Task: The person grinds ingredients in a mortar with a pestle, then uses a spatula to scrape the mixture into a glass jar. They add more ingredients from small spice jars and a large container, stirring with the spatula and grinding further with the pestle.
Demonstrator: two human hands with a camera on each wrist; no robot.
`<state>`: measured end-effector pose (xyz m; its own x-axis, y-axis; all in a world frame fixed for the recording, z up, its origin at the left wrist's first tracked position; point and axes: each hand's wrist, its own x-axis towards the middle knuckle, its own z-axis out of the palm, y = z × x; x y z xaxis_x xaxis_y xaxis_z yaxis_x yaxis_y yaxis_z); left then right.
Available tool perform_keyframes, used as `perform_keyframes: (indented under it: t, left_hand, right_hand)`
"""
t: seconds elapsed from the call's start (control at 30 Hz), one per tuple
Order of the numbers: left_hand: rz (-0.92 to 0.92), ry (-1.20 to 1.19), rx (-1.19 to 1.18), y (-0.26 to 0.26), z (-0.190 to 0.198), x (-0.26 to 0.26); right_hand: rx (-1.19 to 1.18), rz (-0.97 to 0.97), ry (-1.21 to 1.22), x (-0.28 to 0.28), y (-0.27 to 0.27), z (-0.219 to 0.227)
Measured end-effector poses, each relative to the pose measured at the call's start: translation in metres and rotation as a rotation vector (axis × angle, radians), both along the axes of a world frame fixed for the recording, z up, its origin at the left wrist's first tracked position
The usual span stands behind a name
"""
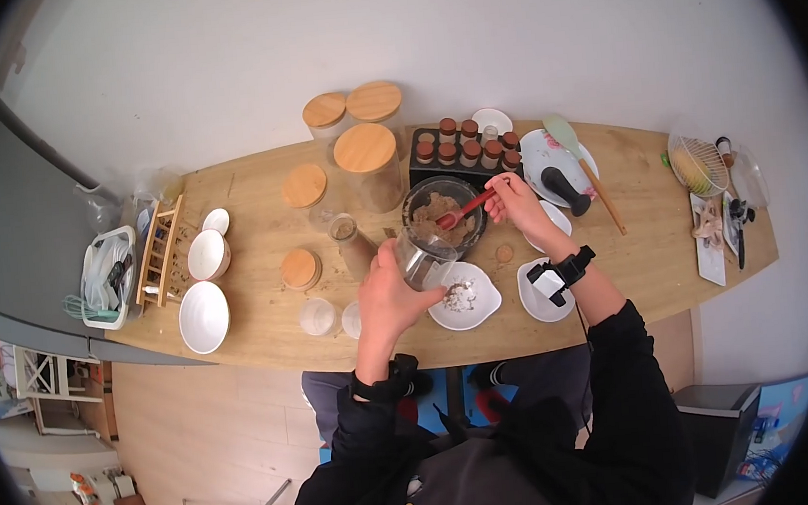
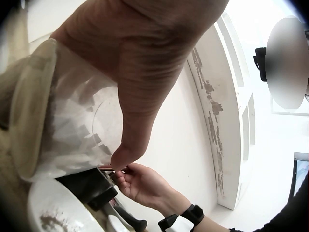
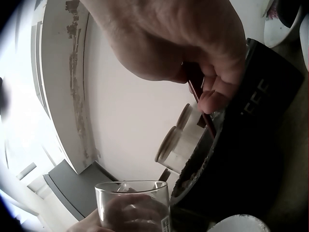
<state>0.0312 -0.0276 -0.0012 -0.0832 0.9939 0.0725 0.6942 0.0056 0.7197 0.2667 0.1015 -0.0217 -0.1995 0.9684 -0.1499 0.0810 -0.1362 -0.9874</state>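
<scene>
My left hand grips a clear glass, tipped on its side at the near edge of a dark bowl. In the left wrist view the glass fills the left part, with fingers visible through its wall. The bowl contains a clumpy brown mass. My right hand pinches the handle of a red spoon, whose head rests in that brown mass. Just below the glass stands a white spouted bowl with dark flecks and residue inside.
Behind the bowl is a black rack of small spice jars. Wooden-lidded jars and a tall brown-filled jar stand left of it. White bowls line the left side. A plate with a spatula and black pestle lies right.
</scene>
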Motion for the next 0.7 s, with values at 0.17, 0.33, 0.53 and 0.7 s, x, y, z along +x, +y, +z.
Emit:
perform_keyframes:
  t: [0.17,0.33,0.53,0.7]
  left_hand:
    - [-0.007,0.017,-0.026,0.001,0.002,-0.001]
    - [-0.019,0.000,-0.056,0.004,0.001,-0.004]
    - [-0.026,0.010,-0.090,0.006,0.005,-0.005]
    - [-0.023,0.016,-0.085,0.006,0.008,-0.005]
  right_hand:
    - [-0.106,-0.095,0.149,0.006,-0.001,-0.019]
    - [-0.160,-0.165,0.266,0.010,-0.005,-0.017]
    - [-0.066,-0.154,0.298,0.014,-0.011,0.011]
    - [0.090,-0.017,0.194,0.007,-0.027,0.039]
